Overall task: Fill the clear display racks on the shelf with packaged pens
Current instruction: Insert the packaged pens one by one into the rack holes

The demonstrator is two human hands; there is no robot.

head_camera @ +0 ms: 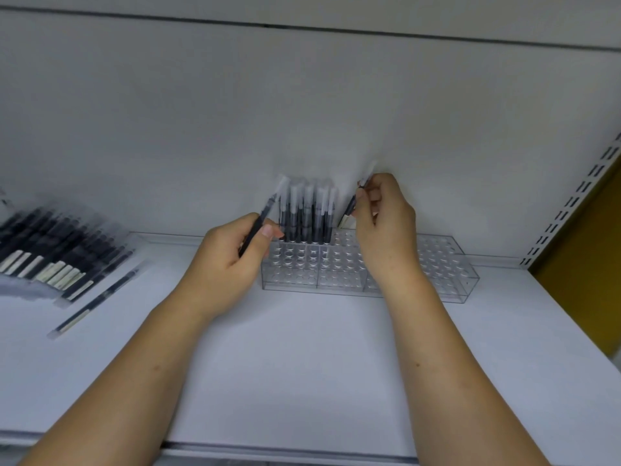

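Though blurred, one pen (pixel 258 225) in left hand (pixel 228 260) grip, another pen (pixel 349 206), half-hidden, in right hand (pixel 386 227) grip.

We see a clear rack (pixel 443 264) dotted with a grid of round holes; its standing pens (pixel 305 216) are black in whitish sleeves; the loose pens (pixel 50 260) are black with cream bands; the shelf (pixel 302 364) is white; the white upright (pixel 571 203) carries paired dark slots; the side panel (pixel 588 270) is mustard.
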